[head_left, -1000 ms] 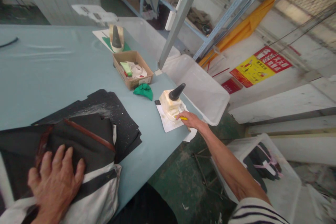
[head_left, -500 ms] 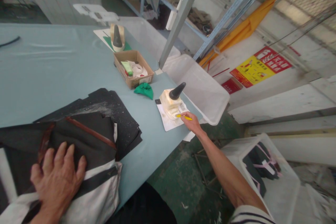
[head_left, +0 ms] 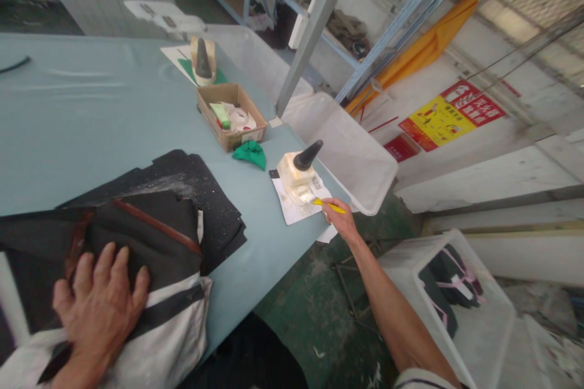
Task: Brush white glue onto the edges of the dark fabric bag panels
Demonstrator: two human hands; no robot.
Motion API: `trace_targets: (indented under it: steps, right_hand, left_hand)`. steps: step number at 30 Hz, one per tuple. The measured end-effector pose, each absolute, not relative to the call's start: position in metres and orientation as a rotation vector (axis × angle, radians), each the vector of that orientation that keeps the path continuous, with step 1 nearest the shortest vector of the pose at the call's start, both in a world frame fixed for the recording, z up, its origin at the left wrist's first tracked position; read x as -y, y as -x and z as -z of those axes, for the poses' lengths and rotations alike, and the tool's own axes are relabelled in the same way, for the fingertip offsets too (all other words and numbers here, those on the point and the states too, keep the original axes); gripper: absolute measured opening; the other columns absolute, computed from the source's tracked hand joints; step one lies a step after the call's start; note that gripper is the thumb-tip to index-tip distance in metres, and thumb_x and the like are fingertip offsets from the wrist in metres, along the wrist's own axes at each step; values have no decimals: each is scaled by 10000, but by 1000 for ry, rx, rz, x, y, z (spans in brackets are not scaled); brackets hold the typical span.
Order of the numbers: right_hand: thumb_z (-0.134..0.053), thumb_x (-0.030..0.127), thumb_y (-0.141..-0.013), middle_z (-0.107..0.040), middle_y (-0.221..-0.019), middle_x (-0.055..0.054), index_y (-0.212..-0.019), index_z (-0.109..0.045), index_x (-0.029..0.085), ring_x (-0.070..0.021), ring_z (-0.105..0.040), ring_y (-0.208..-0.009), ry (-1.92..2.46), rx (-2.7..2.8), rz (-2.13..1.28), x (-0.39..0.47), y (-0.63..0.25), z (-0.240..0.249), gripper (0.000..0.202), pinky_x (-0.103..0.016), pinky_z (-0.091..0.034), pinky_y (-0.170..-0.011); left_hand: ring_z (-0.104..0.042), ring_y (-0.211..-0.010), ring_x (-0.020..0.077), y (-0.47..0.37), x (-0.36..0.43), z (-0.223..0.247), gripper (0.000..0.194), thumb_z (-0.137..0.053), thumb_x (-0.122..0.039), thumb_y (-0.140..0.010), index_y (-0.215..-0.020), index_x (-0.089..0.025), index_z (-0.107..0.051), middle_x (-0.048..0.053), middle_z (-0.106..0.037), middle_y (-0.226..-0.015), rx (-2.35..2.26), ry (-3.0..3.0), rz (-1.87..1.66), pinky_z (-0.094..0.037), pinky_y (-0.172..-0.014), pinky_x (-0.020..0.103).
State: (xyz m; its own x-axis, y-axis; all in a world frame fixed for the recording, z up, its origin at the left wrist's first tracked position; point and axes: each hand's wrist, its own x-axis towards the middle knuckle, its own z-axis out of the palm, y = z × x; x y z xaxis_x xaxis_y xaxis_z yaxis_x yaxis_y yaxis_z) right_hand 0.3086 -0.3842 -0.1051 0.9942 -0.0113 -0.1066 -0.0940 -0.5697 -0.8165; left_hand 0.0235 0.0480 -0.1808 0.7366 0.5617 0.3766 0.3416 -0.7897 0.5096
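Note:
My left hand (head_left: 103, 304) lies flat with spread fingers on a dark fabric piece (head_left: 150, 231) that has brown strips and a white cloth part (head_left: 177, 328). My right hand (head_left: 340, 219) grips the yellow handle of a small brush (head_left: 331, 205). The brush's tip is at the opening low on a cream-coloured glue pot (head_left: 294, 170) with a black cone-shaped top (head_left: 309, 156). Under the pot lies a white sheet (head_left: 296, 214) near the table's right edge. Black sheets (head_left: 214, 213) with pale specks lie beneath the dark fabric.
A cardboard box (head_left: 219, 124) with a green tube and a tape roll stands beyond a green cloth (head_left: 250, 154). A second pot (head_left: 203, 61) sits behind it. White plastic bins (head_left: 351, 152) adjoin the table, and another bin (head_left: 493, 328) with dark pieces stands at right.
My right hand has drawn slightly right with the brush, and its tip has shifted away from the pot's base. My left hand stays on the fabric.

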Motion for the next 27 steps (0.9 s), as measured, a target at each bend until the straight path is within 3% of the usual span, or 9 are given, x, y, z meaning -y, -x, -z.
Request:
trace_targets:
  steps: [7,12,14,17,19,23,27]
  right_hand:
    - [-801,552,-698,-603,-639,15,-983,-782,162,-131,-496,-555,2147,-98,-122,392,-299,99,484,-248,-408,-510]
    - [-823,555,-657,-589,-596,18,-956,-790,152,-134,-498,-540,2137,-169,-55,394,-282,87,503,-258,-435,-507]
    - [-828,559,-633,-578,-569,21,-927,-787,150,-132,-497,-522,2111,-212,-23,390,-269,80,506,-261,-445,-498]
    - [-828,560,-603,-595,-579,19,-893,-764,160,-117,-497,-497,2016,-287,5,379,-244,72,498,-243,-445,-472]
    - [-828,555,-586,-591,-577,23,-862,-743,178,-112,-503,-490,1924,-350,15,373,-230,70,475,-226,-443,-451]
    - [-873,456,-481,-640,-611,-7,-815,-777,226,-131,-539,-504,1718,-485,-12,360,-221,81,417,-225,-477,-415]
    - [-862,385,-484,-623,-614,-8,-770,-762,237,-122,-515,-488,1577,-485,-93,326,-218,78,338,-220,-461,-393]
  left_hand:
    - [-344,-1568,334,-25,-47,177,714,-509,-495,-990,-1640,-524,-214,-52,-375,-1682,-692,-2511,-799,-200,-1268,653]
    - [-377,-1551,340,-26,-49,184,707,-543,-507,-988,-1637,-519,-262,-41,-406,-1670,-689,-2500,-818,-231,-1256,673]
    - [-417,-1528,360,-24,-53,187,676,-563,-512,-982,-1624,-465,-356,5,-468,-1645,-700,-2499,-823,-255,-1249,678]
    - [-500,-1464,402,-17,-61,183,635,-578,-494,-974,-1561,-268,-493,161,-544,-1582,-723,-2483,-838,-353,-1210,651]
    - [-489,-1470,400,-11,-68,174,652,-595,-468,-965,-1530,-161,-491,243,-518,-1574,-797,-2453,-802,-399,-1197,595]
    - [-420,-1515,361,-10,-89,161,712,-622,-464,-952,-1551,-138,-414,242,-469,-1591,-1106,-2374,-848,-342,-1248,545]
    - [-425,-1492,400,-21,-120,154,849,-646,-578,-903,-1522,-46,-416,292,-496,-1540,-1361,-2297,-694,-324,-1251,552]
